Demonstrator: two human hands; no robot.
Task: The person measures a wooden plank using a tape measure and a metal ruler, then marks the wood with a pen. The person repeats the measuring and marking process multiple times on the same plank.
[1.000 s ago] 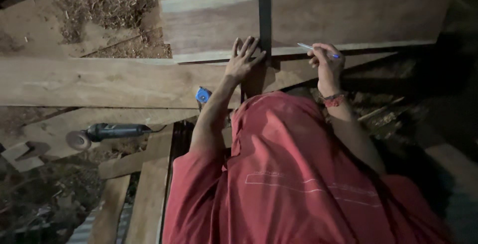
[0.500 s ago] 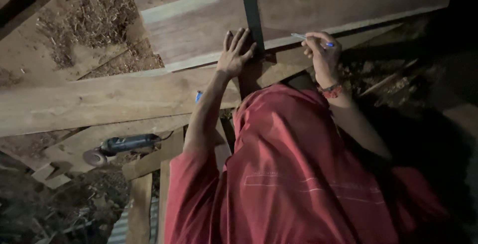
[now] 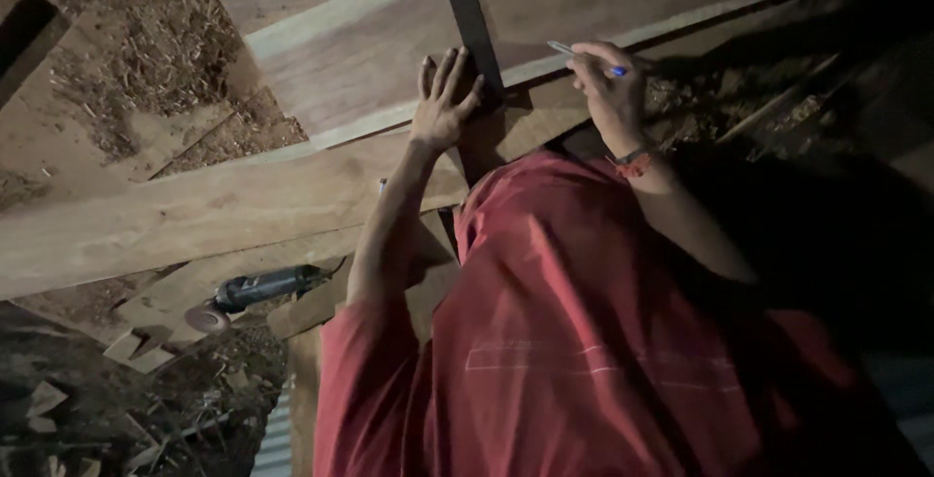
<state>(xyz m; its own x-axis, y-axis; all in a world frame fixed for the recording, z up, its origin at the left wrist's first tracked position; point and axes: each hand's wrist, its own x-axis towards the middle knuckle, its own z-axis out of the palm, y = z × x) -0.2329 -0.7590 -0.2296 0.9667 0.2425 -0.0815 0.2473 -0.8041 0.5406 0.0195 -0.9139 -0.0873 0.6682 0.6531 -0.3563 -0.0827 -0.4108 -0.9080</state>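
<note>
Pressing flat with fingers spread, the left hand (image 3: 446,103) holds a dark metal square (image 3: 469,15) down against a wide wooden plank (image 3: 360,59), its palm at the plank's near edge. The right hand (image 3: 608,88) is clenched around a blue-tipped pen (image 3: 584,57), just right of the square, over the same edge. A red-and-dark band circles that wrist. Below, an angle grinder (image 3: 255,292) lies on a lower board (image 3: 175,214), well apart from both hands
</note>
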